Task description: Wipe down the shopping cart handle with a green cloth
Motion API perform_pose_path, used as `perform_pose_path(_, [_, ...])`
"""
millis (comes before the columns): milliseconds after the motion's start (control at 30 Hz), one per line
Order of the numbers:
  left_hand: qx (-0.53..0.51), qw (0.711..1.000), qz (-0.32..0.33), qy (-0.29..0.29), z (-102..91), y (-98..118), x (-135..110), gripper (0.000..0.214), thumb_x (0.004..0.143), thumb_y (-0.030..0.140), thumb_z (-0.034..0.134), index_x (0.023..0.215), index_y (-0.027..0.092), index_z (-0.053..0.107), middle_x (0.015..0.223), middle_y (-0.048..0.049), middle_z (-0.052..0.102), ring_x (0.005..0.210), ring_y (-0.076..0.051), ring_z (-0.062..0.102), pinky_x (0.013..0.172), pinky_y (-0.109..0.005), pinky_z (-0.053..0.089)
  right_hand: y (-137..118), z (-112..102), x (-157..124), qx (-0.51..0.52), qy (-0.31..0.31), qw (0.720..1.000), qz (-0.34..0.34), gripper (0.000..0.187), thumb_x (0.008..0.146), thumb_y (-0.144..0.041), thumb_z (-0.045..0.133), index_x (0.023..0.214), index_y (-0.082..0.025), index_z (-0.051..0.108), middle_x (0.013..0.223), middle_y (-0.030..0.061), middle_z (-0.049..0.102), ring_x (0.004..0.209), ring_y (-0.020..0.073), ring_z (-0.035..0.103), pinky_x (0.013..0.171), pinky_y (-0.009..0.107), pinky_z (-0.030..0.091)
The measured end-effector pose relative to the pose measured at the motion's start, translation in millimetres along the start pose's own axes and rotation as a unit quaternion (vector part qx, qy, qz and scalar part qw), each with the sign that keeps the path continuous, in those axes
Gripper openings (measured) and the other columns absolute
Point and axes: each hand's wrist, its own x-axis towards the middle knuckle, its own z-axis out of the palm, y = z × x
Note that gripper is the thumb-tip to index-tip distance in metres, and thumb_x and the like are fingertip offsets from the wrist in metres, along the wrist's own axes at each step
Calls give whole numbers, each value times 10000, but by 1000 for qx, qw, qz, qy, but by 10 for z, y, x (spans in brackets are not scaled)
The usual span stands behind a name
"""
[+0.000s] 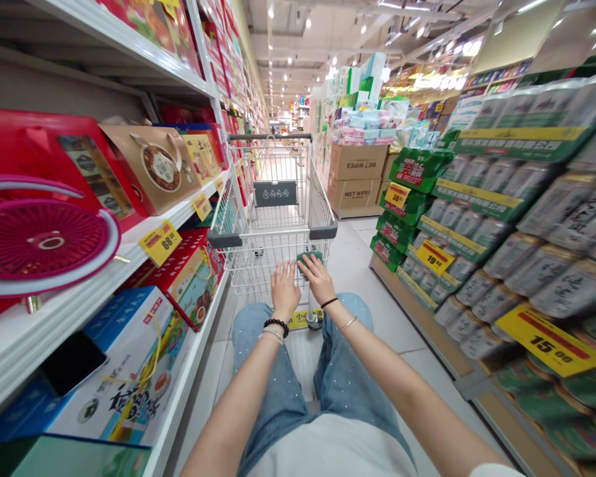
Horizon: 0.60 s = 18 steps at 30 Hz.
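Note:
A white wire shopping cart (273,248) with grey corner pieces stands in front of my knees. My right hand (318,281) presses a dark green pad (305,257), which looks like a scouring pad, against the wires at the cart's near right side. Its fingers lie over the pad. Beside it, my left hand (285,291) has its fingers stretched up at the near wire wall and holds nothing; whether the fingertips touch the wires I cannot tell. A dark sign plate (276,194) hangs inside the cart near its far end.
Shelves with gift boxes (151,165) run along my left, where a magenta fan (44,242) and a black phone (74,361) lie. Stacked beer cans (477,232) line the right. Farther ahead stand wet wipes cartons (357,175). A cart wheel (316,322) rests between my knees.

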Motion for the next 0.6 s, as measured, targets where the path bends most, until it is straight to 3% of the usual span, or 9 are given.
perform_pose_path(167, [-1, 1000, 0, 3, -45, -85, -66, 743, 767, 52, 458, 1496, 158, 371, 1576, -85, 383, 1488, -241, 274, 1223, -441, 260, -15, -35, -7, 18, 0, 1000, 0, 671, 843, 56, 339, 1420, -233, 524, 1503, 46, 491, 1475, 183, 315, 1200, 433, 352])
perform_pose_path(367, [34, 993, -104, 44, -80, -396, -260, 757, 781, 110, 488, 1519, 129, 319, 1640, -123, 209, 1519, -278, 176, 1237, -490, 189, -91, 75, 65, 21, 22, 999, -10, 611, 893, 24, 335, 1396, -248, 551, 1481, 56, 517, 1465, 194, 337, 1199, 474, 343])
perform_pose_path(500, [44, 991, -120, 49, -162, -591, -251, 697, 805, 128, 470, 1494, 107, 364, 1634, -134, 223, 1513, -299, 193, 1237, -511, 179, -150, 152, -60, 21, 19, 1000, -7, 632, 870, 47, 336, 1380, -245, 568, 1437, 61, 565, 1444, 186, 377, 1178, 451, 384])
perform_pose_path(600, [42, 991, -112, 60, -187, -661, -195, 620, 836, 133, 436, 1454, 94, 419, 1607, -144, 300, 1504, -276, 229, 1242, -493, 170, -203, 93, 62, 14, 49, 999, -13, 647, 874, 49, 325, 1400, -254, 547, 1462, 47, 540, 1453, 180, 360, 1194, 436, 359])
